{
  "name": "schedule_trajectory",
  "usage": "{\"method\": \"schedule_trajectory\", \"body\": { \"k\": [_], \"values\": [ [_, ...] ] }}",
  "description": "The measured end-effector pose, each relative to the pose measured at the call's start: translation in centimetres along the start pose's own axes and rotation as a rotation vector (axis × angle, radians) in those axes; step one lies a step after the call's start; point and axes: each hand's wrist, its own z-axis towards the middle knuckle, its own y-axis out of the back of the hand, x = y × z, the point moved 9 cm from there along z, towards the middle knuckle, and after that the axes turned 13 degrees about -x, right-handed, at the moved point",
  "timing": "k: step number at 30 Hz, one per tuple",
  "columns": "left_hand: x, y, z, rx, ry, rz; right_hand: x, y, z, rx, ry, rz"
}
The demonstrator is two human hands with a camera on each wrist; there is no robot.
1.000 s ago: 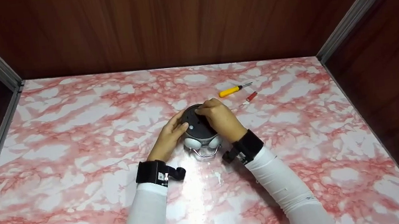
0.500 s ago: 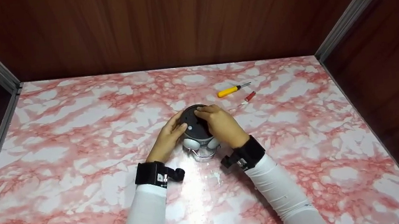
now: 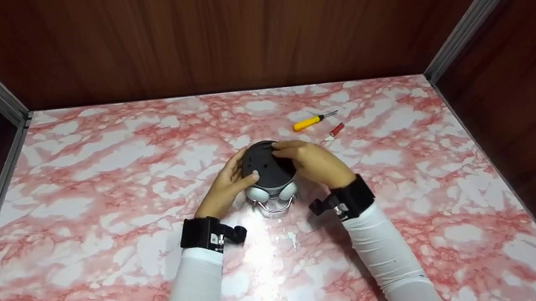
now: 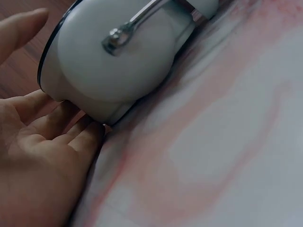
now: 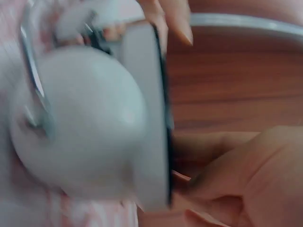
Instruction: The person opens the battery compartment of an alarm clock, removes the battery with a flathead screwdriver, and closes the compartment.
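A twin-bell alarm clock (image 3: 265, 165) lies face down in the head view, its round black back upward and its white bells (image 3: 257, 194) and metal handle toward me. My left hand (image 3: 225, 184) holds it from the left, thumb on the black back and fingers round the side; the left wrist view shows those fingers (image 4: 52, 123) against the white casing. My right hand (image 3: 318, 160) reaches over the right side, its fairly straight fingertips touching the far right of the back. In the blurred right wrist view, that hand (image 5: 236, 175) is beside the clock's dark rim; its thumb is unclear.
Beyond the clock, to the right, lies a screwdriver with a yellow handle (image 3: 306, 123). A small red cylinder, like a battery (image 3: 337, 129), is near it. Dark wood-look panels (image 3: 213, 34) enclose the pink marbled tabletop (image 3: 104, 232) at the back and sides.
My right hand has drawn back rightward from the middle of the clock's back to its right edge. My left thumb has slid onto the pale spot there. The clock stays in place.
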Motion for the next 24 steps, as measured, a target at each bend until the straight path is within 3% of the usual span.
{"method": "schedule_trajectory", "body": {
  "k": [7,12,20,24],
  "values": [
    [-0.2,0.1,-0.4,0.079,0.02,-0.021,-1.2,0.0,-0.8,0.112,0.007,0.083],
    [-0.4,0.3,-0.4,0.123,-0.01,-0.01,-1.3,-0.3,-0.8,0.12,0.014,0.096],
    [-0.4,1.2,0.0,0.041,-0.027,0.139,-1.3,0.1,-0.8,0.094,0.066,0.135],
    [-0.6,1.6,0.1,0.003,-0.034,0.156,-1.5,0.5,-0.7,0.055,0.075,0.19]
  ]
}}
